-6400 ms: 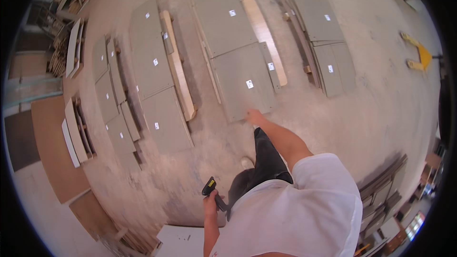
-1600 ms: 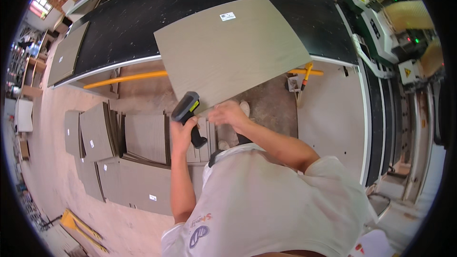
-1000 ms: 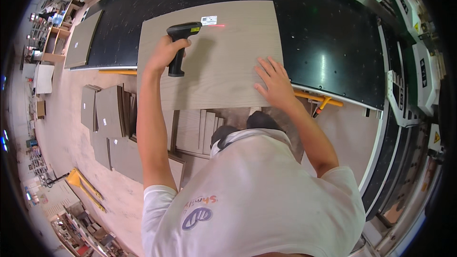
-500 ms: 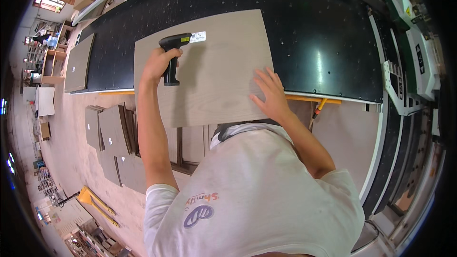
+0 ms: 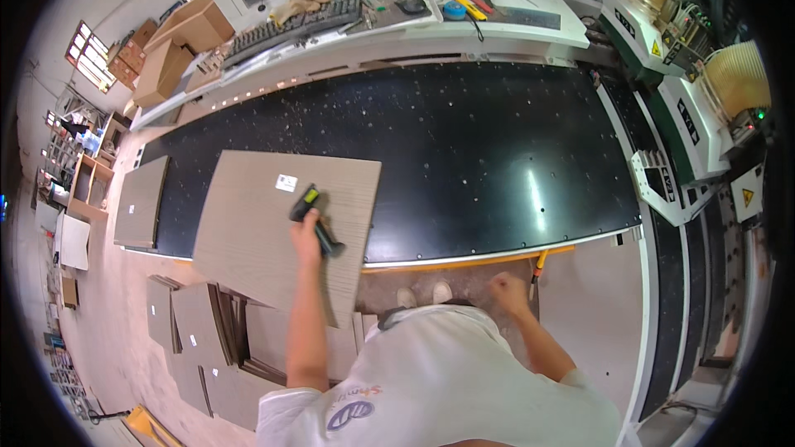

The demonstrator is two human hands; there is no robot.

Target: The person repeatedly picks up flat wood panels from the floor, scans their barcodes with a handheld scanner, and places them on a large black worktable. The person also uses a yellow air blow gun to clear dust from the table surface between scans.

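My left hand (image 5: 304,240) is closed round the grip of a black handheld barcode scanner (image 5: 305,204), above a large brown wood-grain panel (image 5: 248,215). On the panel, just beyond the scanner, sits a small white label (image 5: 286,183). The panel lies askew on a black machine bed (image 5: 464,157), its near part jutting out past the front edge. My right hand (image 5: 508,293) is off the panel, in front of the bed, with its fingers curled in like a loose fist and nothing visible in it.
A second labelled panel (image 5: 141,205) lies at the bed's left end. Stacked panels (image 5: 203,323) stand below on the left. Behind the bed, a shelf carries a keyboard (image 5: 294,29) and hand tools. Machine heads (image 5: 704,112) rise at the right, and a yellow-handled tool (image 5: 540,265) hangs by the front edge.
The right hand has let go of the panel's right edge and drawn back. The panel has turned and shifted left. The scanner has moved off the label toward me. The view has tilted up.
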